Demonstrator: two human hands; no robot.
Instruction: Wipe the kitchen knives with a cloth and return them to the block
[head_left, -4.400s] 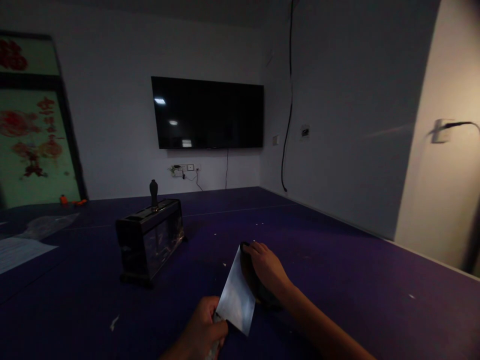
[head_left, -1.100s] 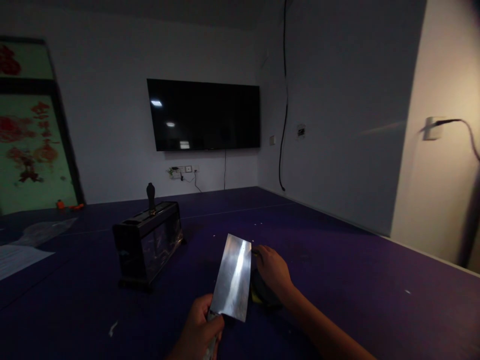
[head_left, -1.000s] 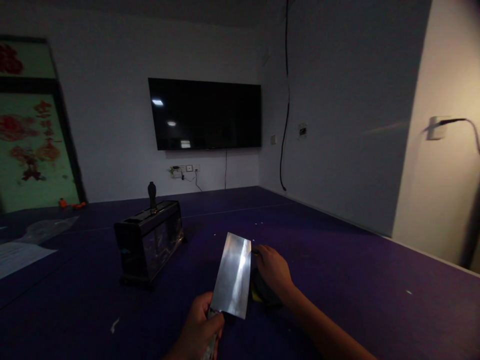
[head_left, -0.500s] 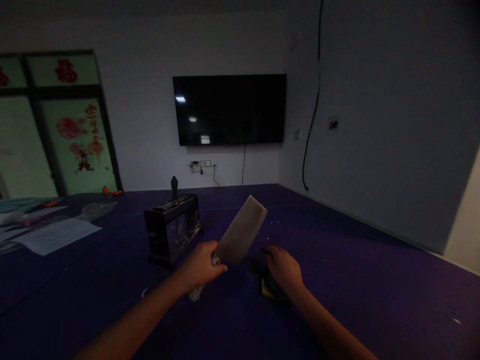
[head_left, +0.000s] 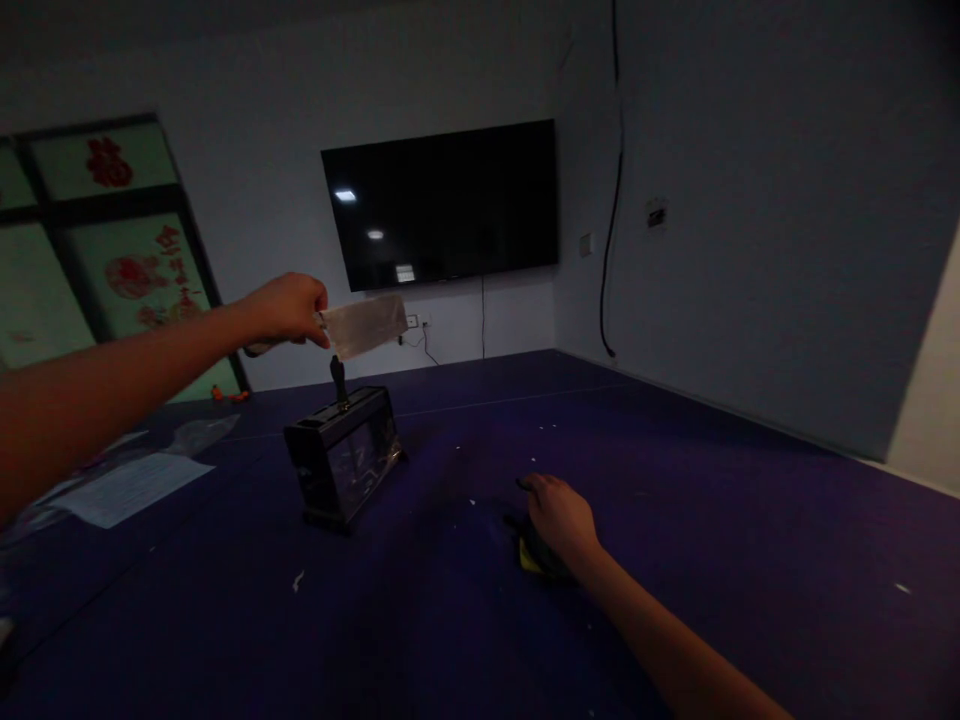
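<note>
My left hand [head_left: 289, 308] is closed around the handle of a cleaver [head_left: 367, 325], whose broad pale blade points right, roughly level. It is raised over a black knife block [head_left: 341, 455] with see-through sides. One dark-handled tool [head_left: 338, 380] stands upright in the block's top, just under the cleaver. Lower right, my right hand [head_left: 561, 520] has its fingers curled over a dark object with a yellow part [head_left: 529, 558], low on the purple surface [head_left: 450, 620]. The hand covers most of that object, so its kind is unclear.
Sheets of paper [head_left: 139, 487] and a clear plastic bag [head_left: 202, 433] lie at the left. Small orange items [head_left: 229, 394] sit by the door. White scraps [head_left: 298, 580] dot the surface. A television [head_left: 450, 205] hangs on the back wall; a black cable [head_left: 609, 260] runs down the right wall.
My left hand has carried the cleaver up and left, from beside the knife block to above it. My right hand stays on the dark object. The view has tilted slightly.
</note>
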